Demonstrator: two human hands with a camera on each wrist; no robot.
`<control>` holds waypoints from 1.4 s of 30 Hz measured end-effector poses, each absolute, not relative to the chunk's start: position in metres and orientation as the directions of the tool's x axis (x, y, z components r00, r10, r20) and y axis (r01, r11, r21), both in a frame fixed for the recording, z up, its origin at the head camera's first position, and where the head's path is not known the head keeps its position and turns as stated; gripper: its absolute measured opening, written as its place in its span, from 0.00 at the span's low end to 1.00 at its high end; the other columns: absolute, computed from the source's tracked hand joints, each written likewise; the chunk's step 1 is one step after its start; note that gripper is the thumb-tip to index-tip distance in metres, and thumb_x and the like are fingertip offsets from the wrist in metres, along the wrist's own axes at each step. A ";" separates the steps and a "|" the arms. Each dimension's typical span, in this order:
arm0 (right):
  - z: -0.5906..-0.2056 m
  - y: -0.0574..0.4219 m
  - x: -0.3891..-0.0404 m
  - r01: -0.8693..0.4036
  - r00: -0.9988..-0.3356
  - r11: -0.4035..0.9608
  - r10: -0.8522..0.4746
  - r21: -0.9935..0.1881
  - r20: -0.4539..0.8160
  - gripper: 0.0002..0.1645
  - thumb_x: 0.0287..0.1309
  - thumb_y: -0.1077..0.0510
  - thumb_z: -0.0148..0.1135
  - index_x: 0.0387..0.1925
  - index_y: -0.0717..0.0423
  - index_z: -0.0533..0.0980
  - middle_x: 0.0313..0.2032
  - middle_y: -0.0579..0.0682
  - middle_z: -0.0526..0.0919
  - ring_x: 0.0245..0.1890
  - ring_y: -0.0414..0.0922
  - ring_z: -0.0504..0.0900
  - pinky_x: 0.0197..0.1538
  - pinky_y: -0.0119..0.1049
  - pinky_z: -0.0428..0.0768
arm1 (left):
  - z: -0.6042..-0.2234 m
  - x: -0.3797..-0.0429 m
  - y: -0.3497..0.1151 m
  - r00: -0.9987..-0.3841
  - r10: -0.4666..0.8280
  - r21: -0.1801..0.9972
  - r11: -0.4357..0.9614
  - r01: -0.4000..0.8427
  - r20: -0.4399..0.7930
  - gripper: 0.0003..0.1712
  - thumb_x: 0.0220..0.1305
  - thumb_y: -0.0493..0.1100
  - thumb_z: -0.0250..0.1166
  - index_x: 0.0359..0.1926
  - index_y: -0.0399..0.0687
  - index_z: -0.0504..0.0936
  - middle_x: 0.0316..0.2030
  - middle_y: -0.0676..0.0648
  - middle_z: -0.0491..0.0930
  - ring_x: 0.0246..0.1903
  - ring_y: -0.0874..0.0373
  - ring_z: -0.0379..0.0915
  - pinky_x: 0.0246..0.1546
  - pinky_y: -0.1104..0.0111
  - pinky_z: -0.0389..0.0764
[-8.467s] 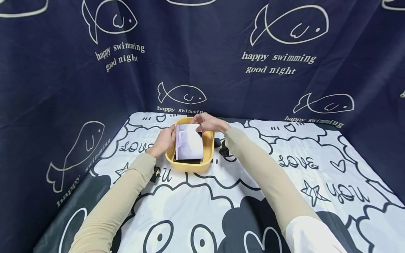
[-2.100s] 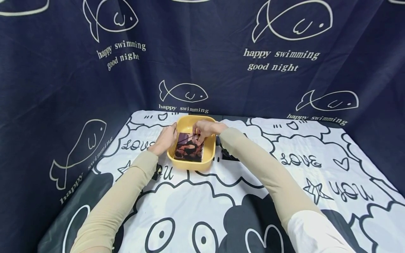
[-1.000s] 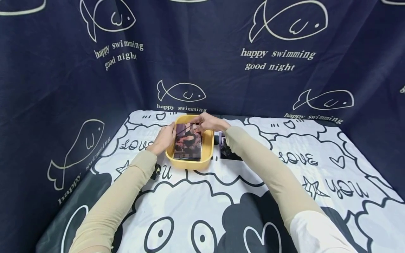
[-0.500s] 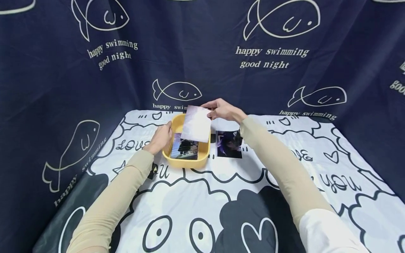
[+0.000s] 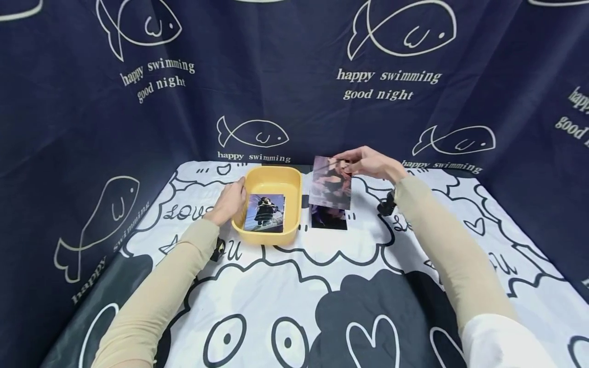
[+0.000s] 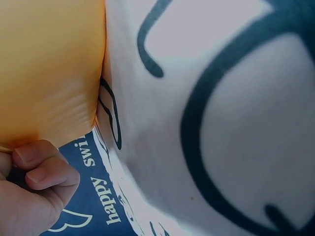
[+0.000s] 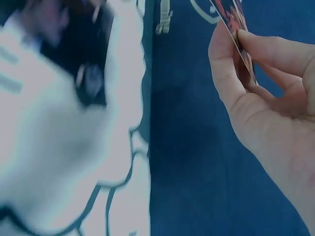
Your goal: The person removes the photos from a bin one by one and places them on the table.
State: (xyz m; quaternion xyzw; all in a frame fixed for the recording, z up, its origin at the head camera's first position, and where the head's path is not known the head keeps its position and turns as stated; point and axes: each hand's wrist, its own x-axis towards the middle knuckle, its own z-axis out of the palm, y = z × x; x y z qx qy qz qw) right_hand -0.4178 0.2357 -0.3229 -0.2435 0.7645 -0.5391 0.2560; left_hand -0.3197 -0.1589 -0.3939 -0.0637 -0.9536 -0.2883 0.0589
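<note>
My right hand (image 5: 372, 162) pinches a reddish-dark photo print (image 5: 330, 184) between thumb and fingers near its upper right corner. In the right wrist view the same print (image 7: 234, 17) appears nearly edge-on between the fingertips. It hangs over a dark purple photo print (image 5: 329, 220) lying on the cloth and covers that one's upper part. My left hand (image 5: 229, 201) grips the left rim of a yellow plastic basin (image 5: 274, 175); the left wrist view shows its curled fingers at the rim. Inside the basin lies another photo print (image 5: 264, 213) with dark figures against blue.
A white cloth (image 5: 271, 291) with black cartoon drawings covers the table. Behind and at the sides hangs a navy curtain (image 5: 308, 102) with white fish prints. A black wrist device (image 5: 387, 203) shows by the right sleeve.
The right hand has lifted the reddish print out of the basin and carried it right, over the dark print laid on the cloth earlier. The left hand stays at the rim.
</note>
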 end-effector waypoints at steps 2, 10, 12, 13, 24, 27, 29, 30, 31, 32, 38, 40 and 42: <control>-0.328 0.252 -0.416 -0.076 -0.766 0.323 -0.625 -0.943 -0.152 0.32 0.60 0.77 0.47 0.66 0.66 0.64 0.45 0.47 0.81 0.40 0.40 0.76 0.47 0.31 0.78 | -0.394 -0.320 -0.160 -0.984 0.092 0.540 0.826 0.161 0.152 0.29 0.72 0.36 0.42 0.72 0.35 0.57 0.22 0.42 0.73 0.13 0.59 0.65 0.13 0.69 0.71; -0.350 0.307 -0.407 -0.055 -0.784 0.455 -0.571 -0.889 -0.244 0.34 0.59 0.74 0.52 0.69 0.66 0.61 0.53 0.49 0.76 0.46 0.38 0.76 0.51 0.30 0.78 | -0.388 -0.318 -0.160 -0.979 0.102 0.522 0.834 0.180 0.176 0.28 0.71 0.35 0.42 0.70 0.33 0.59 0.23 0.41 0.73 0.14 0.57 0.66 0.16 0.68 0.72; -0.355 0.315 -0.406 -0.031 -0.778 0.461 -0.568 -0.887 -0.268 0.34 0.59 0.74 0.52 0.68 0.66 0.61 0.47 0.49 0.78 0.43 0.39 0.77 0.48 0.31 0.79 | -0.388 -0.318 -0.161 -0.976 0.105 0.506 0.842 0.189 0.190 0.26 0.70 0.35 0.42 0.67 0.32 0.64 0.24 0.41 0.73 0.15 0.56 0.68 0.17 0.67 0.73; -0.357 0.319 -0.405 -0.024 -0.776 0.467 -0.566 -0.884 -0.278 0.35 0.58 0.75 0.51 0.68 0.66 0.61 0.46 0.49 0.78 0.42 0.40 0.77 0.47 0.32 0.79 | -0.388 -0.318 -0.161 -0.976 0.105 0.502 0.844 0.190 0.191 0.25 0.70 0.35 0.42 0.66 0.33 0.65 0.24 0.41 0.73 0.16 0.55 0.68 0.18 0.67 0.73; -0.376 0.322 -0.400 -0.088 -0.828 0.587 -0.492 -0.804 -0.269 0.34 0.56 0.71 0.58 0.66 0.68 0.65 0.57 0.62 0.74 0.44 0.39 0.75 0.46 0.29 0.77 | -0.389 -0.318 -0.164 -0.975 0.095 0.501 0.846 0.185 0.200 0.25 0.71 0.36 0.42 0.66 0.33 0.65 0.25 0.39 0.73 0.18 0.53 0.69 0.19 0.66 0.73; -0.380 0.317 -0.398 -0.136 -0.845 0.640 -0.474 -0.757 -0.248 0.33 0.54 0.71 0.59 0.64 0.67 0.67 0.59 0.65 0.74 0.47 0.42 0.75 0.53 0.31 0.73 | -0.390 -0.318 -0.165 -0.976 0.099 0.504 0.843 0.187 0.196 0.23 0.71 0.36 0.42 0.63 0.33 0.67 0.25 0.40 0.72 0.18 0.53 0.69 0.18 0.67 0.72; -0.382 0.313 -0.397 -0.149 -0.855 0.659 -0.461 -0.738 -0.239 0.32 0.53 0.73 0.58 0.63 0.67 0.68 0.58 0.66 0.75 0.48 0.43 0.75 0.55 0.33 0.71 | -0.391 -0.319 -0.165 -0.975 0.103 0.507 0.841 0.190 0.195 0.24 0.71 0.36 0.42 0.64 0.33 0.66 0.24 0.41 0.72 0.17 0.54 0.68 0.17 0.67 0.72; -0.382 0.312 -0.396 -0.158 -0.861 0.668 -0.454 -0.727 -0.229 0.32 0.53 0.74 0.58 0.63 0.68 0.69 0.56 0.66 0.77 0.46 0.44 0.75 0.55 0.34 0.71 | -0.392 -0.319 -0.165 -0.975 0.104 0.505 0.841 0.191 0.196 0.24 0.71 0.36 0.42 0.64 0.32 0.66 0.24 0.41 0.71 0.17 0.55 0.67 0.17 0.67 0.71; -0.383 0.310 -0.396 -0.170 -0.868 0.678 -0.447 -0.715 -0.217 0.32 0.52 0.74 0.57 0.62 0.68 0.70 0.54 0.66 0.77 0.46 0.44 0.75 0.54 0.33 0.72 | -0.392 -0.319 -0.164 -0.975 0.105 0.504 0.842 0.193 0.197 0.24 0.71 0.36 0.42 0.65 0.32 0.66 0.24 0.42 0.71 0.16 0.56 0.67 0.17 0.68 0.71; -0.383 0.308 -0.395 -0.183 -0.873 0.687 -0.443 -0.703 -0.206 0.31 0.52 0.75 0.57 0.61 0.70 0.70 0.52 0.67 0.78 0.44 0.45 0.75 0.51 0.32 0.73 | -0.392 -0.319 -0.164 -0.976 0.104 0.510 0.839 0.190 0.193 0.25 0.71 0.36 0.42 0.66 0.32 0.65 0.23 0.42 0.71 0.15 0.56 0.66 0.17 0.67 0.71; -0.386 0.302 -0.392 -0.290 -0.891 0.784 -0.431 -0.549 -0.145 0.31 0.46 0.78 0.55 0.57 0.69 0.73 0.53 0.69 0.77 0.41 0.51 0.72 0.42 0.33 0.71 | -0.392 -0.319 -0.164 -0.973 0.110 0.506 0.839 0.200 0.203 0.22 0.71 0.35 0.42 0.62 0.32 0.68 0.23 0.42 0.72 0.16 0.55 0.68 0.19 0.66 0.73; -0.387 0.301 -0.391 -0.307 -0.896 0.810 -0.423 -0.499 -0.134 0.32 0.45 0.77 0.55 0.57 0.68 0.74 0.55 0.69 0.76 0.44 0.54 0.72 0.46 0.38 0.72 | -0.392 -0.320 -0.163 -0.972 0.116 0.502 0.840 0.206 0.206 0.21 0.71 0.36 0.42 0.59 0.32 0.70 0.24 0.41 0.73 0.18 0.53 0.69 0.21 0.65 0.75; -0.388 0.301 -0.390 -0.317 -0.902 0.827 -0.414 -0.463 -0.121 0.31 0.45 0.77 0.56 0.56 0.66 0.75 0.55 0.69 0.76 0.46 0.56 0.73 0.49 0.43 0.72 | -0.392 -0.320 -0.162 -0.970 0.120 0.491 0.845 0.212 0.211 0.20 0.71 0.36 0.42 0.57 0.32 0.71 0.25 0.40 0.73 0.19 0.52 0.71 0.22 0.64 0.76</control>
